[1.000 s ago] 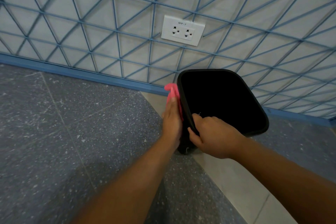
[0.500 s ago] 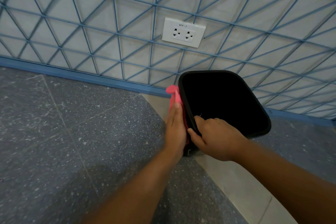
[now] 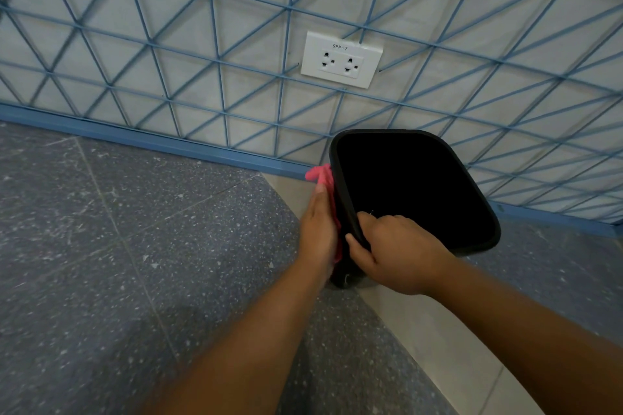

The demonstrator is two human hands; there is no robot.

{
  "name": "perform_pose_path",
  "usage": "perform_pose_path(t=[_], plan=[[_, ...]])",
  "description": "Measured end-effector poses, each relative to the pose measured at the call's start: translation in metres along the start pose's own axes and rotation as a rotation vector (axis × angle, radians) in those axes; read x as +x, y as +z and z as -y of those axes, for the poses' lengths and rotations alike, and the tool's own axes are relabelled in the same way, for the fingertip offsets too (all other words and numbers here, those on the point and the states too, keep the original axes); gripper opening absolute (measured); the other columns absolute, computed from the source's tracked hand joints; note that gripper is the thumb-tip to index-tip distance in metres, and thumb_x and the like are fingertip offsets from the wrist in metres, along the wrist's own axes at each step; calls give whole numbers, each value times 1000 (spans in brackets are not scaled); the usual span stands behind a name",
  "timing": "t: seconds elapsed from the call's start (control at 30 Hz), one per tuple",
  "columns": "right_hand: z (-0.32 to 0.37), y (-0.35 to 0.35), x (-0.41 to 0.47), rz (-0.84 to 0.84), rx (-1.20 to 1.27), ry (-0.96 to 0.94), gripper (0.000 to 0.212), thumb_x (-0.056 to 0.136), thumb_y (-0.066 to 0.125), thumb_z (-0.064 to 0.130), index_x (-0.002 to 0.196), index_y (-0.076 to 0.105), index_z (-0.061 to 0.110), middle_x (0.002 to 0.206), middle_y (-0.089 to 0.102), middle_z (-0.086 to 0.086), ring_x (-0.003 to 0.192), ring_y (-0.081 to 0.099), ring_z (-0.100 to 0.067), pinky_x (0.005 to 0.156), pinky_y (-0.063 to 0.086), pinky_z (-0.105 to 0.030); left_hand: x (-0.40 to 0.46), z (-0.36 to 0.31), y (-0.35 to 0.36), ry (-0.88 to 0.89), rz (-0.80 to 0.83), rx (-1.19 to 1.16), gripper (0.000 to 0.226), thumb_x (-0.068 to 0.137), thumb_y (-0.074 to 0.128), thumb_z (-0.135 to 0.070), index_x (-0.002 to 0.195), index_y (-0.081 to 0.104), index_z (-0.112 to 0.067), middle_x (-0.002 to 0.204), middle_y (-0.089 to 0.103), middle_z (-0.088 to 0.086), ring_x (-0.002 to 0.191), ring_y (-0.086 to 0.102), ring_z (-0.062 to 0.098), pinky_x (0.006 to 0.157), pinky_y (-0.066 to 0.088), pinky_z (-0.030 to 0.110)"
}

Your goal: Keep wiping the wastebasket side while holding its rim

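Note:
A black plastic bin [image 3: 468, 185] stands on the floor against the wall, tilted toward me with its dark inside showing. My right hand [image 3: 394, 251] grips the bin's near rim, fingers curled over the edge and thumb outside. My left hand [image 3: 318, 229] lies flat with straight fingers against the bin's left outer side, pressing a pink cloth [image 3: 322, 175] onto it. The cloth's end sticks out above my fingertips, and more of it shows below my palm.
A white double wall socket [image 3: 341, 59] sits above the bin on a pale wall crossed by blue lines. A blue skirting strip [image 3: 135, 138] runs along the wall's foot. The floor is grey speckled tile [image 3: 135, 263] with a lighter strip [image 3: 438, 347] under the bin.
My left hand with the pink cloth has slid slightly down along the bin's side. My right hand keeps its grip on the rim; the bin has barely moved.

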State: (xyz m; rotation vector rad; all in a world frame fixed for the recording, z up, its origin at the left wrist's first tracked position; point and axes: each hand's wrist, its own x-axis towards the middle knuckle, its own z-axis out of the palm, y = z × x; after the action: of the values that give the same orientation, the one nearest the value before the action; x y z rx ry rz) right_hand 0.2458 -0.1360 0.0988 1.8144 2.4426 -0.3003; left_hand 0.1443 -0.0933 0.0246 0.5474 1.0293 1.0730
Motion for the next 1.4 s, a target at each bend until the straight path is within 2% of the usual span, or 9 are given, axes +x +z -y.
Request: perform_pose_path(t=[0.17, 0.3, 0.43, 0.7, 0.83, 0.9, 1.03, 1.2, 1.4], plan=[[-1, 1, -1, 10, -10, -3, 27, 97, 33, 46, 90, 43, 22, 67, 51, 4, 56, 50, -15, 57, 44, -34, -18, 23, -10, 102, -3, 140, 48, 119, 33, -31, 156, 59, -12, 147, 70, 12, 141, 65, 25, 127, 46, 46], [-1, 1, 0, 22, 15, 8, 25, 96, 35, 45, 92, 45, 22, 65, 50, 6, 53, 47, -12, 55, 44, -33, 0, 5, -8, -23, -32, 62, 49, 114, 44, -53, 131, 78, -22, 133, 79, 11, 127, 75, 25, 120, 54, 50], [0, -2, -1, 41, 26, 14, 23, 96, 37, 43, 93, 47, 22, 70, 56, 3, 55, 52, -12, 58, 49, -33, -4, 0, 2, 66, 28, 39, 53, 114, 43, -51, 155, 63, -23, 150, 71, 4, 142, 66, 21, 128, 46, 48], [0, -1, -1, 47, 17, -1, 19, 96, 39, 40, 90, 46, 23, 65, 52, 5, 50, 49, -9, 53, 44, -28, 9, -5, 1, 142, 3, 151, 50, 116, 39, -49, 159, 58, -29, 162, 61, 0, 152, 55, 16, 133, 39, 43], [0, -1, 0, 45, 22, 1, 17, 96, 41, 40, 91, 45, 24, 63, 50, 6, 49, 47, -7, 50, 39, -23, 15, -7, -2, 29, -7, 141, 62, 109, 43, -66, 154, 63, -28, 153, 68, 3, 143, 63, 20, 128, 45, 46], [0, -1, 1, 38, 14, -2, 16, 96, 42, 40, 90, 45, 25, 62, 48, 7, 48, 46, -7, 49, 36, -22, 13, -5, 0, 47, 20, 100, 54, 111, 48, -56, 156, 61, -28, 153, 68, 3, 143, 64, 20, 126, 48, 44], [0, -1, -1, 41, 26, -5, 16, 95, 43, 39, 86, 41, 26, 60, 46, 8, 47, 45, -6, 48, 32, -21, 8, -3, -2, 36, -30, 32, 30, 115, 47, -43, 127, 73, -34, 138, 75, 5, 136, 70, 22, 110, 57, 31], [0, -2, 2, 26, 9, -8, 20, 95, 42, 41, 94, 46, 22, 72, 57, 3, 57, 54, -13, 56, 47, -30, -2, 3, 3, 151, 14, 64, 47, 118, 40, -35, 163, 52, -26, 162, 61, 1, 152, 57, 18, 132, 40, 42], [-1, 0, 2, 11, 29, 0, 22, 94, 40, 44, 90, 46, 23, 68, 56, 3, 54, 53, -12, 54, 47, -32, -3, -1, -1, 26, 37, 17, 54, 114, 42, -54, 157, 60, -26, 157, 65, 6, 147, 61, 24, 130, 42, 48]])
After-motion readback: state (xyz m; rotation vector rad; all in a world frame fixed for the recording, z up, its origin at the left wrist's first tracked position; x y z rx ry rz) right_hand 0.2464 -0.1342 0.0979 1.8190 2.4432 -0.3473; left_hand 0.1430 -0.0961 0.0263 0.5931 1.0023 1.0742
